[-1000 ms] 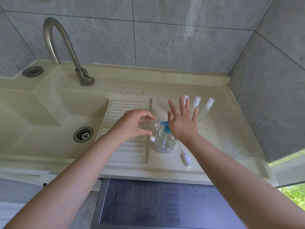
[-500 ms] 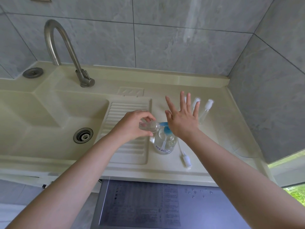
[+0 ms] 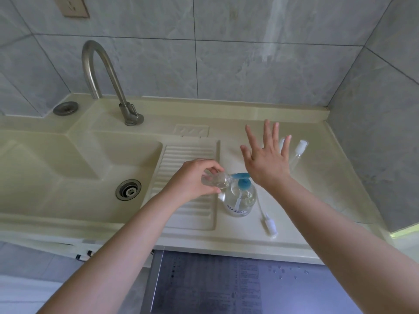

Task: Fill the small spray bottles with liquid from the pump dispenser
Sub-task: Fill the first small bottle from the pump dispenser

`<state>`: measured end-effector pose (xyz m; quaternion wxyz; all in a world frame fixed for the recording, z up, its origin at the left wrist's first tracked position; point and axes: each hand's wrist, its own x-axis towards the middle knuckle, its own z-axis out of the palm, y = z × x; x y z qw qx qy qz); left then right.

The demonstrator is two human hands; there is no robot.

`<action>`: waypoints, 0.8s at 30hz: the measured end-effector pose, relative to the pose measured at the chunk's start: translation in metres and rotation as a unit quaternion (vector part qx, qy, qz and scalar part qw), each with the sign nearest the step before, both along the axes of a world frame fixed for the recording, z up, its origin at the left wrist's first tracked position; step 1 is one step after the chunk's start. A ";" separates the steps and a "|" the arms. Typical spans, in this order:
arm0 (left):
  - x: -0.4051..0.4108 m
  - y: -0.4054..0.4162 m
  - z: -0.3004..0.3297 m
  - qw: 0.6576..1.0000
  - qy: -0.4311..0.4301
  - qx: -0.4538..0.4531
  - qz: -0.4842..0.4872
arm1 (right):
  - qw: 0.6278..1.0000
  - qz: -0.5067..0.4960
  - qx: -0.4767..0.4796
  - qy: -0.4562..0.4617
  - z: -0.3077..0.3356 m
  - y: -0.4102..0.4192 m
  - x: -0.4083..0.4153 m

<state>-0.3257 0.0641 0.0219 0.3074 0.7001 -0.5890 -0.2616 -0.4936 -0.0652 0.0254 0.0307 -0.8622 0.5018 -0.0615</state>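
Head view, left hand [image 3: 192, 177] grips bottle [image 3: 215, 180]

We see a cream sink basin [image 3: 74, 168] left of the grip point, with a round metal drain [image 3: 128, 189] on its floor, just left of the grip. Curved metal faucet [image 3: 103, 78] stands behind and left of the grip, base on the back ledge. A round metal cap [image 3: 65, 108] sits further left on that ledge. Ribbed draining board [image 3: 188, 196] lies directly under the grip. Small soap recess [image 3: 191, 130] behind it. Grey marbled wall tiles [image 3: 249, 64] beyond, a beige wall socket [image 3: 73, 6] at the top left. Below the grip, nearer us, a dark grey appliance top [image 3: 226, 284] with water droplets [image 3: 288, 271] on its right part.
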 end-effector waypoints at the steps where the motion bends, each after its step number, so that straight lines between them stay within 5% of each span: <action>1: 0.000 0.000 -0.001 1.000 0.000 -0.001 0.001 | 1.000 0.005 0.012 0.009 -0.004 0.003 -0.001; 4: -0.004 -0.002 0.001 1.000 0.004 -0.004 0.002 | 0.998 -0.009 0.069 -0.008 -0.014 0.009 0.000; 12: -0.006 -0.003 0.004 1.000 0.002 -0.001 0.007 | 0.999 0.001 0.027 -0.018 0.004 0.001 0.002; 16: -0.007 -0.005 0.003 1.000 -0.003 -0.004 -0.001 | 0.992 -0.017 0.117 -0.031 -0.018 0.010 0.002; 24: -0.007 -0.004 0.003 1.000 0.010 -0.009 0.000 | 0.998 -0.003 0.057 -0.022 -0.006 0.005 0.001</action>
